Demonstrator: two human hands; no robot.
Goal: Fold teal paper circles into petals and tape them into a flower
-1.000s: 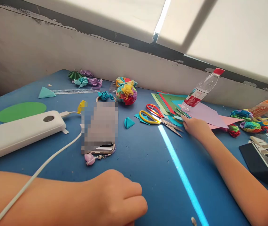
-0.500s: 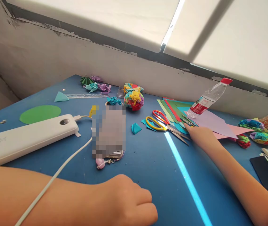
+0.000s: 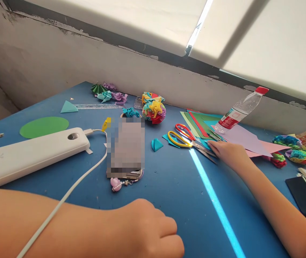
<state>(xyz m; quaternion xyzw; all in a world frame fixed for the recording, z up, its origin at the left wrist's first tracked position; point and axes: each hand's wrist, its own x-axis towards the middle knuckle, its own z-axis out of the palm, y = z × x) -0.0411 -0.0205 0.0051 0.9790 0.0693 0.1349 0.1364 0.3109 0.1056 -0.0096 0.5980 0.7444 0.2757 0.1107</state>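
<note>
My left hand [image 3: 153, 229] rests low in the view with its fingers curled; whether anything is inside it is hidden. Reaching out to the right, my right hand [image 3: 230, 154] has its fingers together at the front edge of the coloured paper stack [image 3: 236, 138]. What its fingertips pinch, if anything, I cannot make out. Just left of it lie scissors [image 3: 186, 140] with one red and one yellow handle loop. A folded teal paper piece [image 3: 156, 144] sits left of the scissors. A clear bottle [image 3: 240, 111] with a red cap stands on the paper behind my right hand.
A white power bank [image 3: 34, 156] and its cable [image 3: 80, 177] lie at left, near a green paper circle [image 3: 45, 127]. In the middle are a blurred-out phone [image 3: 127, 147] and a ruffled paper ball [image 3: 154, 111]. More paper flowers [image 3: 299, 157] lie at right.
My right hand has shifted slightly at the paper stack, and its fingers show a little more. My left hand stays curled, and the view has tilted slightly.
</note>
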